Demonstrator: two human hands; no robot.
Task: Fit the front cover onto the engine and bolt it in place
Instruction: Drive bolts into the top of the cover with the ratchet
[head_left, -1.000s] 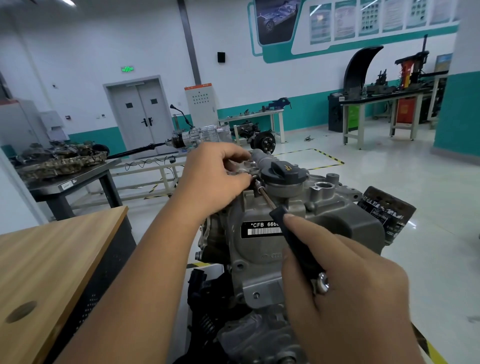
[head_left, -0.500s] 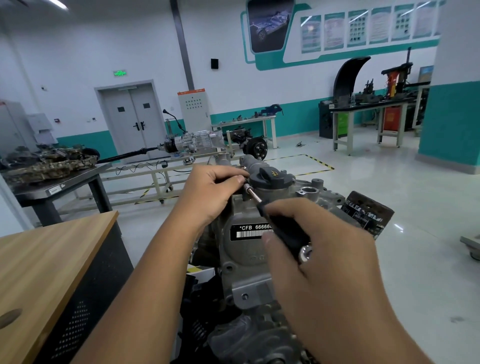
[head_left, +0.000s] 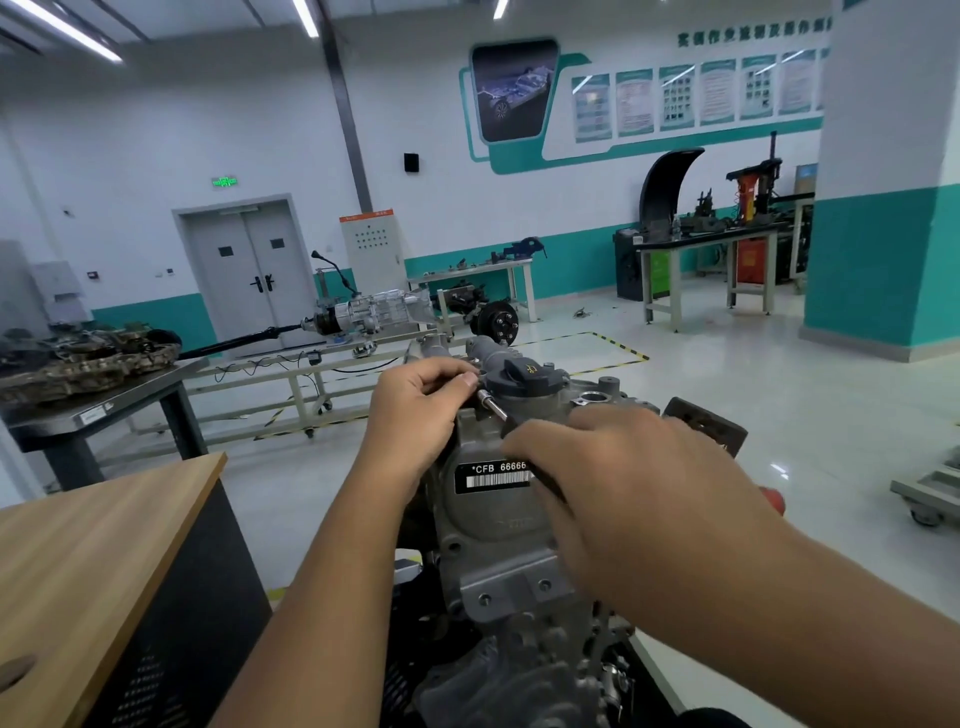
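Observation:
The grey cast front cover (head_left: 493, 525) sits against the engine (head_left: 524, 654) in front of me, with a black "CFB" barcode label (head_left: 493, 475) on it. A black oil filler cap (head_left: 524, 376) tops the engine. My left hand (head_left: 415, 410) pinches at the cover's upper left corner, fingertips against the metal tip of a driver (head_left: 492, 406). My right hand (head_left: 639, 493) is wrapped around the driver's black handle, which it mostly hides. Whether a bolt sits under my left fingertips is hidden.
A wooden-topped bench (head_left: 88, 561) stands close at my left. Behind it a dark table (head_left: 98, 400) carries engine parts. A gearbox with a shaft on a frame (head_left: 369, 312) stands beyond the engine, with workbenches (head_left: 711, 244) along the far wall and a teal pillar (head_left: 883, 208) at right.
My right hand has turned over on the driver handle, its back now facing up and hiding the handle end. The view tilted upward; my left hand stays at the cover's top corner.

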